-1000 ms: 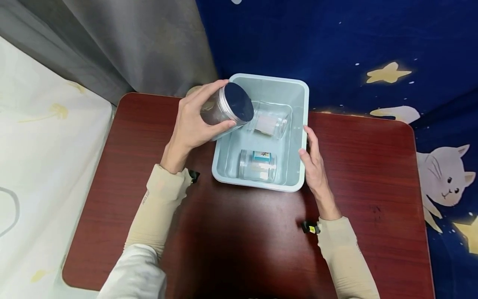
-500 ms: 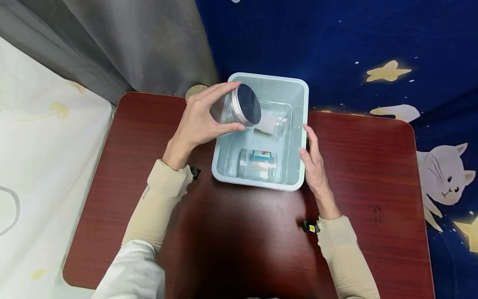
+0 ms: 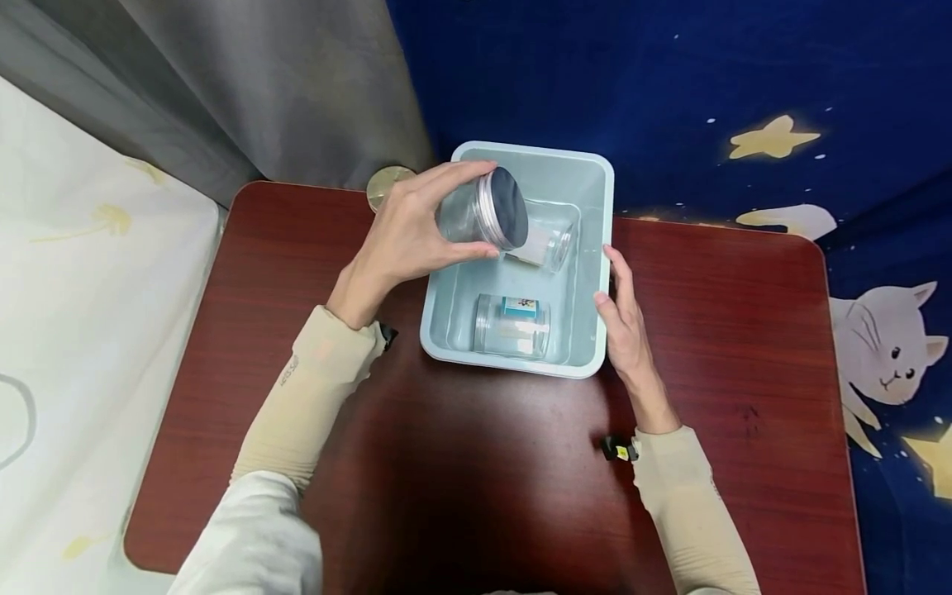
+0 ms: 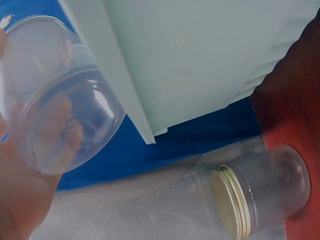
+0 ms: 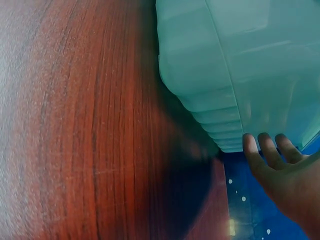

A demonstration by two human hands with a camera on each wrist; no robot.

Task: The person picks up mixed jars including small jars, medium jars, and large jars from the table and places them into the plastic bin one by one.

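Observation:
In the head view my left hand (image 3: 412,227) grips a clear jar with a black-topped silver lid (image 3: 508,208), tilted on its side above the left rim of a pale blue bin (image 3: 446,357). The left wrist view shows the jar's clear base (image 4: 75,125) beside the bin's outer wall. Two clear jars lie on their sides in the bin: one with a blue label (image 3: 513,326) at the near end, another with a pale label (image 3: 546,248) farther back, partly hidden by the held jar. My right hand (image 3: 627,330) holds the bin's right rim, its fingers against the outer wall.
A jar with a gold lid (image 3: 388,183) stands behind my left hand at the table's back edge. The bin rests on a dark red wooden table (image 3: 476,471). Grey curtain (image 3: 297,91) and blue star-patterned cloth (image 3: 669,99) hang behind it.
My left hand has carried the held jar to the right, farther over the bin. More of the gold-lidded jar behind it shows now. The right hand stays at the rim.

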